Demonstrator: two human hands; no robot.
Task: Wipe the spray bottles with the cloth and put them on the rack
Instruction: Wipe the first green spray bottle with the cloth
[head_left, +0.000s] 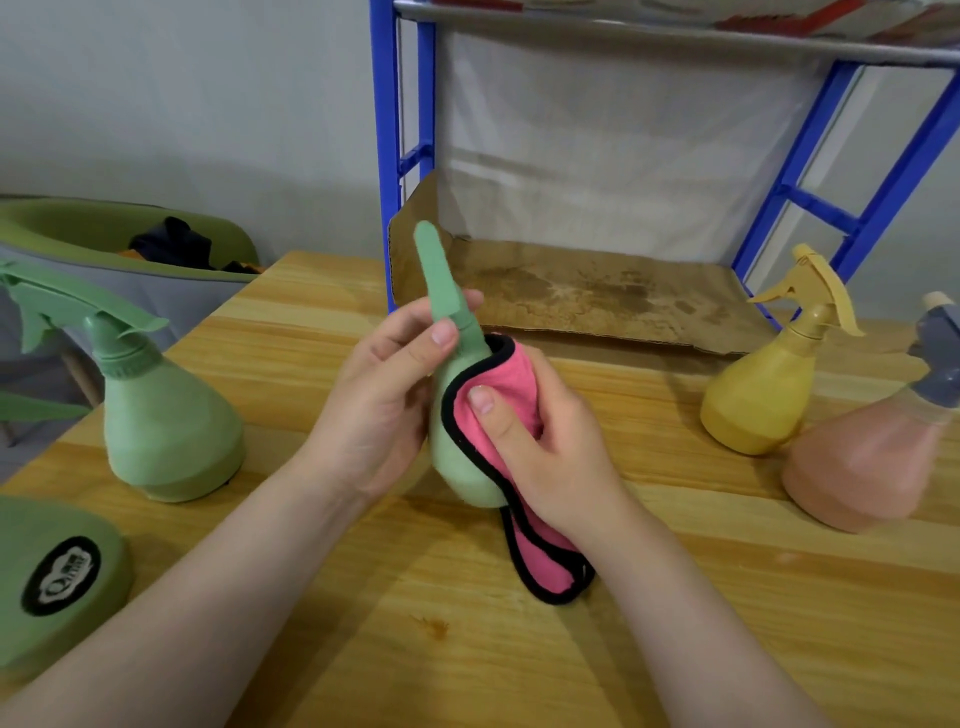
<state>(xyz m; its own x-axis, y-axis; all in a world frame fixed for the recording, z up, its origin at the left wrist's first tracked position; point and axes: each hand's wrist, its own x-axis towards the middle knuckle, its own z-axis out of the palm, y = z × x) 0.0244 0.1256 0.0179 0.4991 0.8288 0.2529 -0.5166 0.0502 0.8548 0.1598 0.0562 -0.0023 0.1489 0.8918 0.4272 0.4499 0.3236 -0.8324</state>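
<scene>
Above the middle of the wooden table I hold a green spray bottle, tilted with its spray head pointing up and away. My left hand grips its neck, thumb laid across the trigger part. My right hand presses a pink cloth with black edging around the bottle's right side; the cloth's tail hangs down to the table. The blue rack stands behind, its lower shelf lined with brown cardboard.
A second green spray bottle stands at the left. A yellow bottle and a pink bottle with a grey head stand at the right. A green lid-like object with a black label lies near left. A green tub sits behind the table.
</scene>
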